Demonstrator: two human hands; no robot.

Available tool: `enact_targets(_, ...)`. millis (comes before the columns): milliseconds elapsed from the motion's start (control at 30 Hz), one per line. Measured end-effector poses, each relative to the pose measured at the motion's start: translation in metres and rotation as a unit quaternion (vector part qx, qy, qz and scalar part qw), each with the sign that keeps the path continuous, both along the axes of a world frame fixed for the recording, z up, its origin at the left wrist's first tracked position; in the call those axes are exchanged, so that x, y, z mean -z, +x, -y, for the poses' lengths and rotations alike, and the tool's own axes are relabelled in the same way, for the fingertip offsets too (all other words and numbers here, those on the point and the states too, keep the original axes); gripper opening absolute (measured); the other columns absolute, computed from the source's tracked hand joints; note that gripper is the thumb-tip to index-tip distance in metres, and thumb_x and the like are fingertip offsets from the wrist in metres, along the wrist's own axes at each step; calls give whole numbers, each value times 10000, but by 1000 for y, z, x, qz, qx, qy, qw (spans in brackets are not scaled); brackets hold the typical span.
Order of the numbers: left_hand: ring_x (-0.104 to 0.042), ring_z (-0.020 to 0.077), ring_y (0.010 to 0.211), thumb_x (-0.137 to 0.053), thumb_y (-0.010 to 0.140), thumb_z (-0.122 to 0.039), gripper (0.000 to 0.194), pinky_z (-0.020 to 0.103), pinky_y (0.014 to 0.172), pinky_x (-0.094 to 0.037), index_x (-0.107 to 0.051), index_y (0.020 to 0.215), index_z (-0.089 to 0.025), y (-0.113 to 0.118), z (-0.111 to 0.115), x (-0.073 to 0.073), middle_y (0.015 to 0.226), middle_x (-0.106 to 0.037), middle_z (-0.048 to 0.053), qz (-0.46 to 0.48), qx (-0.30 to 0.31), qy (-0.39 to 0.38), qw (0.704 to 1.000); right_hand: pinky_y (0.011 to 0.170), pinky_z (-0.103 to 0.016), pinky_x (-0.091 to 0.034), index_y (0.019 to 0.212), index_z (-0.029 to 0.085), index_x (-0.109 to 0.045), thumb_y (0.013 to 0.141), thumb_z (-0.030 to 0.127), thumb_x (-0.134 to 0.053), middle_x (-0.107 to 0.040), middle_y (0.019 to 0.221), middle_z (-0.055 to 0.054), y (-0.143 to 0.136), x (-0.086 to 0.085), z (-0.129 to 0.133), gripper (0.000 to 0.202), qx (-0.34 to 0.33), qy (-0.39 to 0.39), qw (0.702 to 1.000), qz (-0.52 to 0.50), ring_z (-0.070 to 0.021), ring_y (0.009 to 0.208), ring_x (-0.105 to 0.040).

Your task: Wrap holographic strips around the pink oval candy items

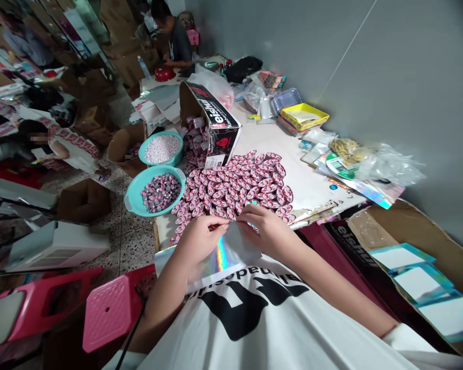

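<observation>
A turquoise basin [134, 201] of small pieces [161, 192] stands at the worktop's [308, 187] left edge; the left hand [203, 235] has its grip pinched together, anything inside too small to discern; a shiny sheet [221, 259] shows below, pink ovals [233, 189] beyond; the right hand [264, 227] curls, its grip's closure unclear

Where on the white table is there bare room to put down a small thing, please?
The widest bare patch of white tabletop lies right of the pink pieces, in front of the yellow tray and left of the plastic bags. It runs on between the black box and that tray. The left is crowded by turquoise bowls, the middle by closely packed pieces.
</observation>
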State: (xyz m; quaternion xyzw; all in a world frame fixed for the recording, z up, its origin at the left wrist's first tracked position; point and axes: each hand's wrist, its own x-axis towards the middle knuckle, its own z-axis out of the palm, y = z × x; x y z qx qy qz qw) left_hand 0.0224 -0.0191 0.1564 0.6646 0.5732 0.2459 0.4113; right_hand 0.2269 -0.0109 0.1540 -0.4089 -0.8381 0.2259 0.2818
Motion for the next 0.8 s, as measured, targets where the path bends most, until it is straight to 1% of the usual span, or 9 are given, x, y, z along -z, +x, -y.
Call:
enact_targets(100, -707, 196, 937, -609, 854, -267, 215, 325, 858, -568, -762, 1000, -231, 0, 1, 2, 1032, -755, 43, -8, 2, -10, 1000, 715, -328, -526, 934, 153, -700, 904, 149, -536, -643, 924, -98, -1, 3, 1, 167, 0, -21, 1000, 18, -191, 813, -614)
enact_targets(200, -704, 191, 939, -601, 853, -255, 215, 321, 863, -562, -762, 995, -238, -1, 1, 3, 1035, -755, 35, -16, 0, -14, 1000, 749, -337, -518, 949, 157, -709, 896, 134, -549, -645, 936, -101, -2, 4, 2, 170, -7, -3, 1000, 29, -202, 853, -609)
enact_targets(300, -700, 191, 952, -606, 853, -279, 219, 315, 872, -555, -759, 1006, -245, -1, 2, 5, 1041, -754, 29, -26, -7, -19, 999, 756, -327, -511, 949, 166, -718, 897, 124, -548, -649, 930, -97, -2, 5, 3, 183, -18, 16, 999, 34, -196, 846, -601)
enact_targets(433, -693, 185, 970, -611, 853, -304, 220, 296, 883, -545, -757, 1005, -241, -3, 2, 8, 1054, -750, 23, -16, -21, -32, 999, 759, -322, -509, 940, 169, -718, 897, 132, -551, -650, 915, -91, -1, 9, 4, 176, -23, 15, 999, 43, -195, 850, -600)
enact_targets(600, -692, 192, 973, -618, 845, -312, 225, 298, 877, -545, -757, 1002, -231, -6, 2, 9, 1058, -749, 32, 0, -31, -46, 998, 752, -311, -505, 881, 173, -709, 879, 147, -574, -614, 933, -85, -1, 7, 9, 137, -13, -29, 998, 55, -188, 845, -600)
enact_targets(700, -696, 191, 953, -618, 844, -313, 229, 297, 866, -547, -756, 1006, -228, -9, 1, 12, 1054, -750, 37, 7, -33, -53, 998, 720, -296, -497, 864, 189, -700, 863, 184, -609, -581, 953, -70, 1, 3, 13, 91, -6, -71, 996, 57, -165, 794, -592)
enact_targets(800, -697, 192, 939, -617, 838, -305, 229, 295, 850, -550, -755, 1002, -222, -12, 0, 17, 1040, -752, 42, 6, -36, -60, 998, 732, -285, -491, 844, 196, -688, 822, 215, -672, -563, 962, -57, 4, 0, 17, 34, -10, -118, 992, 43, -160, 807, -593)
